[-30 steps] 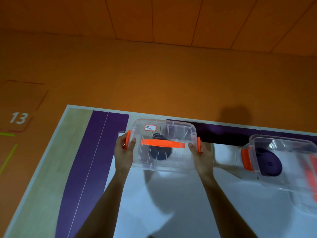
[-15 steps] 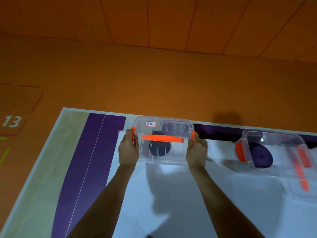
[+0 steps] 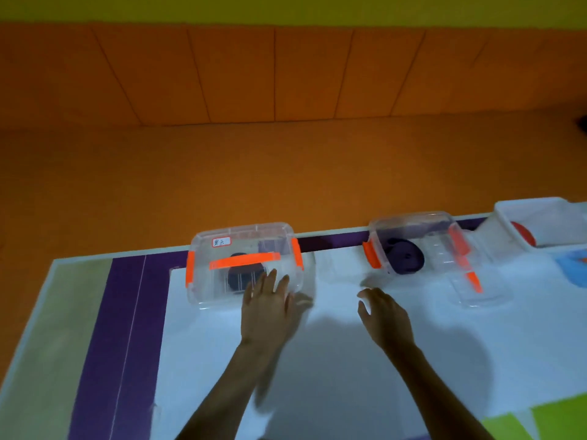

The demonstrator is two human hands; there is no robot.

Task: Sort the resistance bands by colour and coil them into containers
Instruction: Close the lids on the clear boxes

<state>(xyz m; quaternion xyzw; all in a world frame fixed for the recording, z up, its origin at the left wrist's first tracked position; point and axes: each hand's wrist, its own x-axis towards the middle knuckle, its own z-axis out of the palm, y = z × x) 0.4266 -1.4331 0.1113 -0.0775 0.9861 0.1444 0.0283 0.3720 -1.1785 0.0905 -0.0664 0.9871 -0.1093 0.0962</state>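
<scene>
Black-band box (image 3: 244, 265) lidded; left hand (image 3: 270, 308) and right hand (image 3: 386, 317) spread, empty.
We should seat the lid (image 3: 473, 289) squarely on the purple-band box (image 3: 398, 231) before clipping.

You see a dim, orange-tinted picture. Your left hand (image 3: 268, 308) looks blurry. Big soft shadows lie on the white table (image 3: 206, 344). The edges bend and look fuzzy.

I see a white table top (image 3: 349, 360) with a broad purple stripe (image 3: 127, 312) down its left side and a pale wood-tone margin (image 3: 57, 328) outside that. A lime-green patch (image 3: 559, 420) lies near right. Behind are an orange floor (image 3: 254, 173) and orange wall panels (image 3: 241, 74).
</scene>
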